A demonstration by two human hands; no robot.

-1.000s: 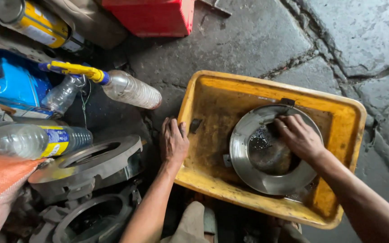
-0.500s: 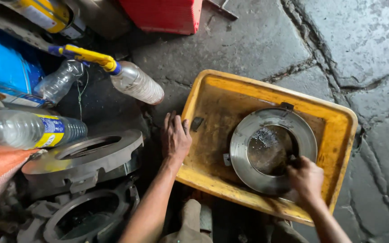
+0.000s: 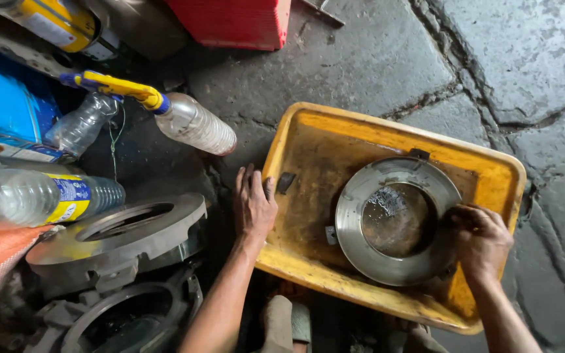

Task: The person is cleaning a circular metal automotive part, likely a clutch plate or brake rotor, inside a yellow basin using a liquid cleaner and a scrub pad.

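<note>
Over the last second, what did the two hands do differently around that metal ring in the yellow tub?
The right hand travelled round the metal ring: from its upper right edge, down to the lower right, and now up to the right side, fingers curled on the rim. The left hand stayed flat on the yellow tub edge; the ring stayed put.

Looks like a street-side repair workshop: cracked stone floor point(image 3: 374, 59), steel pressure plates point(image 3: 116, 238) stacked at left, oil can point(image 3: 53, 23), fluid bottles point(image 3: 40, 196), grimy yellow wash tub point(image 3: 308, 163).
</note>
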